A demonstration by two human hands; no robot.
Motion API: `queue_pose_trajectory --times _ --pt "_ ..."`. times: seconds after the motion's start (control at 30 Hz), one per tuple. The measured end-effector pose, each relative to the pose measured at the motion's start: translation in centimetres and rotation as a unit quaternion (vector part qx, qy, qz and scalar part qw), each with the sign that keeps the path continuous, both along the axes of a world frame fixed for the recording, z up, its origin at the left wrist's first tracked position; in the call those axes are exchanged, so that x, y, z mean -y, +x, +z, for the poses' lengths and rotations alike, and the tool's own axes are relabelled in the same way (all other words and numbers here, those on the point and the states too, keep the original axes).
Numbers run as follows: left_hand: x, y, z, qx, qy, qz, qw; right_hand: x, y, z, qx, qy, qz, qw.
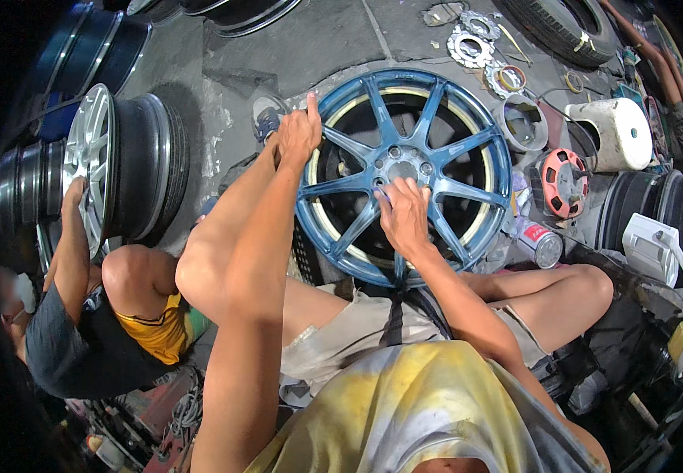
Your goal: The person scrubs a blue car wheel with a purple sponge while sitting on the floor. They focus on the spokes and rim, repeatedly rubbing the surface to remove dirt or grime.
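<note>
A blue multi-spoke wheel rim lies face up in front of my crossed legs. Its outer lip has a pale ring inside, and bare grey metal shows around the hub. My left hand grips the rim's upper left edge, one finger pointing up along it. Over the hub, my right hand is closed, fingertips pressed down beside the bolt holes. A small purplish edge shows by its thumb; what it belongs to is hidden under the fingers.
At left a co-worker handles a silver wheel beside a tyre. To the right are a red round plastic part, a tin can, a grey bucket and a white stool. Another tyre lies at the far right.
</note>
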State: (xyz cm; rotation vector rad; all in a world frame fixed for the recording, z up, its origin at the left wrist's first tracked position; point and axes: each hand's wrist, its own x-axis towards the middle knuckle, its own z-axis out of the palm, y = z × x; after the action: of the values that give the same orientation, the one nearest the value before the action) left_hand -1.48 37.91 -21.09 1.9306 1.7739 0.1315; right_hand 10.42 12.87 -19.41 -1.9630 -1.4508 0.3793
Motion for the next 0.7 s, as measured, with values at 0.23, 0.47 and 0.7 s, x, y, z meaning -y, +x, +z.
queue_pose_trajectory --times 0.23,0.47,0.7 --pt "0.3 -0.2 0.5 0.001 0.027 0.002 1.000 0.3 -0.5 -0.1 -0.005 -0.059 -0.017 0.998" --pt "-0.3 -1.0 -0.6 0.011 0.028 -0.015 0.999 0.8 -0.8 0.4 -0.013 -0.084 -0.022 0.996" --pt "-0.4 -0.9 -1.0 0.013 0.023 -0.012 1.000 1.5 -0.6 0.7 -0.031 -0.104 -0.023 0.994"
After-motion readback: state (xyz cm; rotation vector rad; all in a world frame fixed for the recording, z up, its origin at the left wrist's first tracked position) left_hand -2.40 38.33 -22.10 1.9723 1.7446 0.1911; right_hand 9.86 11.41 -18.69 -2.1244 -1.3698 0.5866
